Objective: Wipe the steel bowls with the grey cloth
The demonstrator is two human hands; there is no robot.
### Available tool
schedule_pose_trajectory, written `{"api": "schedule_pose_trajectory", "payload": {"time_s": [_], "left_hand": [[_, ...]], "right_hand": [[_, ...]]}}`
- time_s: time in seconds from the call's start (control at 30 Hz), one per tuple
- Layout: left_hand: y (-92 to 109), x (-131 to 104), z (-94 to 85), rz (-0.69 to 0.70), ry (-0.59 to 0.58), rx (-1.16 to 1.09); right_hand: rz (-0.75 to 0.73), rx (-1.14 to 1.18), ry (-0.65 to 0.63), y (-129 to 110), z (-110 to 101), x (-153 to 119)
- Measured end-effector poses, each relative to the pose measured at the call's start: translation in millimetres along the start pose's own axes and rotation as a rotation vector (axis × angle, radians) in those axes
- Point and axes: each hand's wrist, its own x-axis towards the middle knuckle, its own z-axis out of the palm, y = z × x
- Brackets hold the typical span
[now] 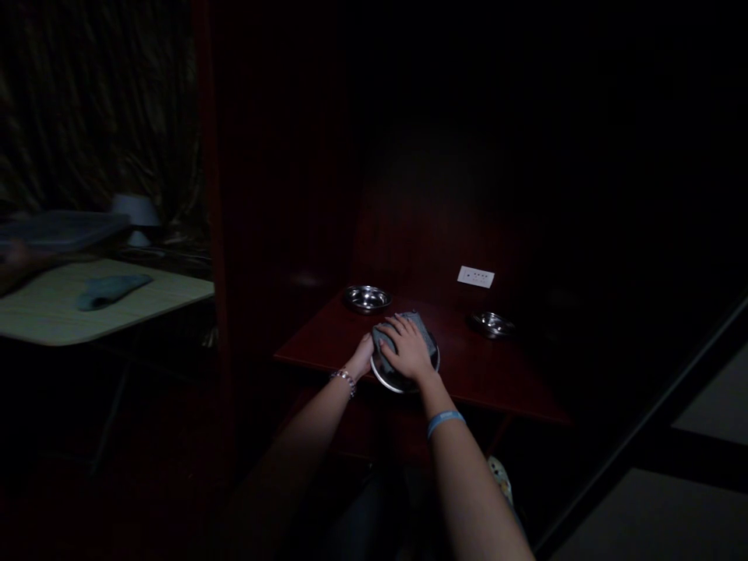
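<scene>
A shiny metal bowl (398, 382) is held over the front edge of a dark red table. My left hand (363, 355), with a beaded bracelet at the wrist, grips the bowl's left rim. A grey cloth (421, 326) lies in the bowl, under my right hand (407, 348). The fingers of that hand are spread and press the cloth against the bowl. Two more metal bowls stand on the table, one at the back left (367, 298) and one at the right (492, 324).
The red table (491, 382) meets a wall with a white socket plate (475, 276). Beyond a dark red partition (257, 234), a pale table (52, 315) bears a bluish cloth (111, 289). A small lamp (137, 210) and another person's blurred hand (17, 255) by a plastic tray (64, 229) are there.
</scene>
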Motion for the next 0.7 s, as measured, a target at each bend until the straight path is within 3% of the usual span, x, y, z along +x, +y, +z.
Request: {"api": "schedule_pose_trajectory", "payload": {"time_s": [0.1,0.47,0.7], "left_hand": [[-0.3,0.5,0.3,-0.005,0.003,0.068],[0.3,2.2,-2.0,-0.048,-0.158,0.173],[4.4,1.5,-0.5,-0.052,-0.112,0.072]], "right_hand": [[0.076,0.0,0.031,0.4,-2.5,1.6],[0.473,0.079,0.101,16.2,-10.9,-2.9],[0.701,0.27,0.136,29.3,-14.9,-15.1]]}}
